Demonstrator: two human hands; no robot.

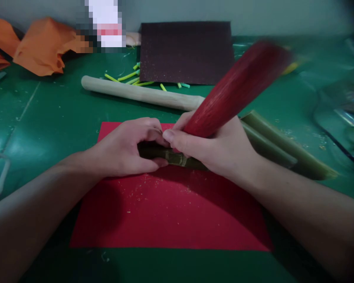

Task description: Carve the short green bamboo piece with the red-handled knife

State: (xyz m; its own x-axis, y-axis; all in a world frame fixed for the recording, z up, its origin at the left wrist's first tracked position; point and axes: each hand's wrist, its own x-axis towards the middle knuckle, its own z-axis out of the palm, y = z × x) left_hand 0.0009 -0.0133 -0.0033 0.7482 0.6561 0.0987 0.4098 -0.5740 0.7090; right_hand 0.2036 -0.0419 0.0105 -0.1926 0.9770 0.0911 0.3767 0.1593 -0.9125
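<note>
My left hand (131,147) is closed around a dark green bamboo piece (191,162), thumb along its near side and fingers over the far side. The bamboo lies across a red sheet (171,212) and shows a pale scraped patch near the middle. A thick red-handled tool (231,92) is gripped in my right hand (221,145), its handle slanting up to the right and blurred at the top. The tool's working end points down at the bamboo and is mostly hidden by my fingers. Fine shavings are scattered over the red sheet.
Beyond my hands lies a pale wooden stick (141,94). Behind it are a dark brown sheet (185,53) and several yellow-green strips (128,76). Split bamboo (289,145) rests at right, crumpled orange paper (43,47) at far left. A dark cord (336,139) crosses the green table (59,104).
</note>
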